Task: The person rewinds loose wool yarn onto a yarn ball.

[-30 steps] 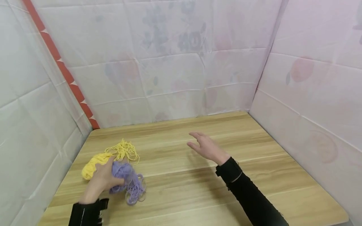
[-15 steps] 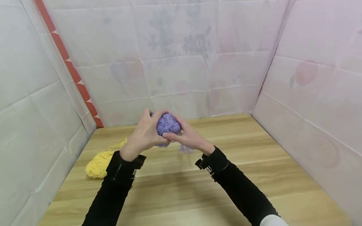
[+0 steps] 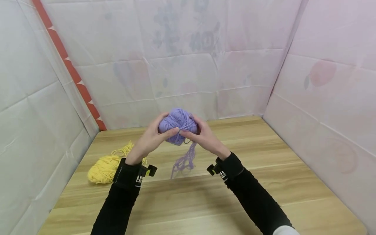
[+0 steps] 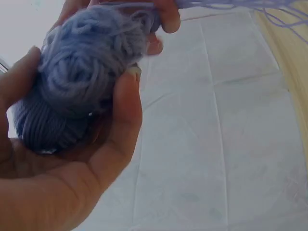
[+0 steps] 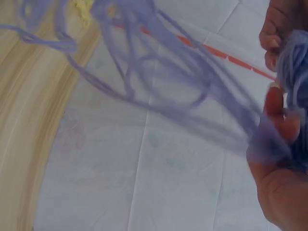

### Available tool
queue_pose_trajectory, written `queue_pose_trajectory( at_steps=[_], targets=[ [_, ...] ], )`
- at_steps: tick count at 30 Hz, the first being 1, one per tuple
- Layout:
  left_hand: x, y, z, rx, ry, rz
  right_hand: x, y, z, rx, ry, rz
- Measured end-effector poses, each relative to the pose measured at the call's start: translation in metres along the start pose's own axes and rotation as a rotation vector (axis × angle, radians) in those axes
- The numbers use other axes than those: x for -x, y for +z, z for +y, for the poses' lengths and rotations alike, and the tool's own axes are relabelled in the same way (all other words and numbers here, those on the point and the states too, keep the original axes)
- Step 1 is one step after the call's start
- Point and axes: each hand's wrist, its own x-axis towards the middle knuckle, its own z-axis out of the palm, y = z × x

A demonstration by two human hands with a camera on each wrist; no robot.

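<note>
A ball of purple yarn [image 3: 178,124] is held up above the table between both hands. My left hand [image 3: 151,137] grips its left side, thumb across the near face. From the right, my right hand [image 3: 207,138] holds the ball with its thumb close to the left thumb. Loose purple strands [image 3: 185,160] dangle below the ball. In the left wrist view the yarn ball [image 4: 82,72] sits within the curled left fingers. Blurred purple strands [image 5: 168,82] cross the right wrist view, running to the right hand [image 5: 284,187].
A ball of yellow yarn [image 3: 102,169] lies on the left of the wooden table [image 3: 249,195], its loose yellow strands [image 3: 124,150] partly behind the left forearm. Pale printed sheets [image 3: 188,78] wall the table at the back and sides.
The left hand has lifted the purple yarn from beside the yellow yarn to the middle, where the right hand took hold too. Since half a second ago the ball has turned and its strands hang lower.
</note>
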Motion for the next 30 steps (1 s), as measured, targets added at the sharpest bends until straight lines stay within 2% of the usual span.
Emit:
queue_pose_trajectory(
  at_steps=[4,9,13,15,19,24,28,30],
  targets=[
    [0.002,-0.001,0.001,0.013,0.004,0.103,0.006,-0.004,0.005,0.033,0.037,0.021],
    [0.007,-0.009,0.001,0.039,-0.003,0.257,0.019,-0.015,0.015,0.143,0.058,0.138],
    [0.01,-0.015,-0.001,0.072,0.015,0.38,0.03,-0.028,0.025,0.218,0.039,0.204],
    [0.011,-0.018,-0.001,0.08,0.025,0.425,0.035,-0.036,0.031,0.278,0.056,0.225],
    [0.015,-0.024,0.0,0.1,0.038,0.475,0.049,-0.057,0.047,0.46,0.125,0.236],
    [0.022,-0.033,0.003,0.133,0.064,0.51,0.077,-0.09,0.07,0.675,0.225,0.198],
    [0.029,-0.043,0.005,0.168,0.086,0.536,0.102,-0.117,0.084,0.764,0.396,0.171],
    [0.031,-0.049,0.006,0.172,0.092,0.538,0.113,-0.13,0.089,0.874,0.491,0.184]
  ],
)
